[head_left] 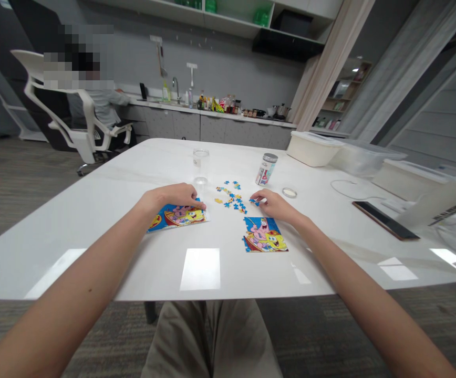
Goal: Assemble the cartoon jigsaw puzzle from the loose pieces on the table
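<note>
forearms [123, 247], left hand [179, 195] holding card [180, 216], right hand [273, 204] pinching puzzle piece [254, 202], jar [201, 161], canister [266, 169] beyond

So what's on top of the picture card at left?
The left hand overlaps the picture card along its upper edge; its lower part shows, anything under the hand is hidden.

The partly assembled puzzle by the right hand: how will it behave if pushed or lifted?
The partly assembled puzzle looks thin and flat, so it should probably slide across the glossy tabletop. Its knobbed left edge suggests interlocked pieces, so lifting one corner may make it sag or split.
</note>
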Motion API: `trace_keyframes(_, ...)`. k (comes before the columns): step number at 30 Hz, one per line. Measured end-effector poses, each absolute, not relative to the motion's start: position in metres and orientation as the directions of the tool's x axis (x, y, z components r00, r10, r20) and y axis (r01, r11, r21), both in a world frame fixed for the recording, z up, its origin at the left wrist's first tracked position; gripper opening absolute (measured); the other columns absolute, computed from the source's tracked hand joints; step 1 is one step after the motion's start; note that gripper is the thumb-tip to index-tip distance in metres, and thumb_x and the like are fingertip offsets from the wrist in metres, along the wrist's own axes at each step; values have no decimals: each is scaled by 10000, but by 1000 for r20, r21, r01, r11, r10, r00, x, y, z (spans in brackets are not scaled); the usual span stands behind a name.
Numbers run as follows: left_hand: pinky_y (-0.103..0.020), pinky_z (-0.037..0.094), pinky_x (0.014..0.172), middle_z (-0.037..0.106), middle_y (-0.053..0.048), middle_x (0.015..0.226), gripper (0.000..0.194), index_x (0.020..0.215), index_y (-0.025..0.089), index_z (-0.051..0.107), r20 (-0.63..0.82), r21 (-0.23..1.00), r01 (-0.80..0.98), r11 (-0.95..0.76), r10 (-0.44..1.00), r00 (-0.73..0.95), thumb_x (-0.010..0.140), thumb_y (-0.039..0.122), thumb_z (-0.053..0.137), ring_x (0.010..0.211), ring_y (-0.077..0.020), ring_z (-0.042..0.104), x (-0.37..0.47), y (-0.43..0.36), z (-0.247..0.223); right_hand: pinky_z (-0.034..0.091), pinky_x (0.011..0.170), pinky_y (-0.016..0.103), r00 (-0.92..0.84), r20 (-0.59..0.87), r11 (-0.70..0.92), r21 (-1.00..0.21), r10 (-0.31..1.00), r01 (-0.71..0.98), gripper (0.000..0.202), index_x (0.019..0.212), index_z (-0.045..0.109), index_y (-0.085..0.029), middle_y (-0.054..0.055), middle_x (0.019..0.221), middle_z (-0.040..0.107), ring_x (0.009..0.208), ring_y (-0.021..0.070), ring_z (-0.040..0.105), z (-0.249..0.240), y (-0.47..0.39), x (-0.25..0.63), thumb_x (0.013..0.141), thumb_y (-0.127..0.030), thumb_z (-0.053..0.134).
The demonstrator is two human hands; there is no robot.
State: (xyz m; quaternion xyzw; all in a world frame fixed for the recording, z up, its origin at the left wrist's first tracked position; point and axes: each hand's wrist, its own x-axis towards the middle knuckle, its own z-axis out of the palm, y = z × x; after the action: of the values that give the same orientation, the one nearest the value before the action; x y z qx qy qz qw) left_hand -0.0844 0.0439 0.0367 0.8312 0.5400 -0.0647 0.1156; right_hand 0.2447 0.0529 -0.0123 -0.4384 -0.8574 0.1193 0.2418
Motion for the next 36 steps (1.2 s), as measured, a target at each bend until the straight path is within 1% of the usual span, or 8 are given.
trace_keyframes(3, -286, 366, 535, 682, -86, 706, 554, 679, 182, 631, -235, 126, 913, -388, 882, 408, 712, 715, 484, 595, -198, 588, -84, 44, 36, 517, 835, 306, -476, 287, 555, -429, 832, 712, 373, 991, 663, -158, 83, 1037, 683, 945, 187, 641, -9, 50, 243, 708, 13, 493)
trace_keyframes(7, -290, 364, 530, 677, -85, 697, 565, 666, 182, 628, -233, 120, 915, -385, 885, 403, 716, 724, 479, 581, -196, 578, -83, 43, 37, 513, 836, 331, -458, 289, 541, -426, 841, 725, 267, 976, 669, -145, 97, 1019, 684, 910, 201, 645, -7, 47, 241, 743, -80, 556)
trace_keyframes(12, -289, 380, 557, 692, -93, 735, 588, 699, 177, 645, -241, 122, 914, -386, 882, 405, 717, 738, 472, 605, -197, 590, -84, 44, 36, 508, 829, 318, -424, 275, 504, -418, 863, 756, 355, 983, 681, -129, 95, 957, 693, 863, 197, 649, -7, 48, 242, 694, -6, 516)
trace_keyframes(16, -282, 382, 562, 702, -100, 760, 613, 730, 171, 662, -250, 119, 916, -383, 881, 401, 714, 750, 463, 618, -199, 600, -84, 45, 36, 500, 821, 291, -386, 259, 462, -395, 886, 794, 396, 969, 692, -141, 93, 1010, 689, 902, 199, 644, -4, 46, 241, 659, 26, 509)
trace_keyframes(21, -281, 384, 565, 711, -114, 788, 640, 756, 157, 689, -261, 97, 919, -381, 882, 393, 708, 753, 461, 638, -207, 609, -82, 43, 38, 474, 804, 259, -281, 192, 333, -354, 940, 874, 283, 967, 693, -129, 85, 1009, 700, 851, 170, 638, 4, 42, 240, 725, -49, 569)
trace_keyframes(24, -280, 378, 546, 707, -109, 772, 632, 757, 155, 687, -259, 85, 922, -378, 885, 387, 713, 745, 464, 622, -202, 603, -82, 42, 39, 462, 770, 245, -258, 155, 296, -342, 954, 892, 284, 998, 699, -131, 77, 971, 705, 825, 165, 628, 8, 41, 239, 742, -83, 586)
trace_keyframes(29, -276, 378, 543, 704, -105, 770, 625, 758, 157, 684, -259, 85, 924, -373, 887, 382, 708, 744, 475, 623, -197, 604, -81, 42, 39, 439, 729, 228, -259, 137, 291, -322, 956, 901, 285, 992, 722, -156, 58, 936, 690, 805, 160, 611, 11, 39, 237, 732, -114, 611)
trace_keyframes(36, -270, 368, 529, 705, -99, 765, 620, 750, 161, 676, -255, 83, 920, -382, 885, 390, 719, 744, 469, 614, -186, 600, -83, 45, 36, 411, 666, 219, -277, 143, 310, -336, 950, 889, 232, 961, 726, -149, 34, 807, 643, 718, 139, 569, 7, 42, 237, 757, -157, 616)
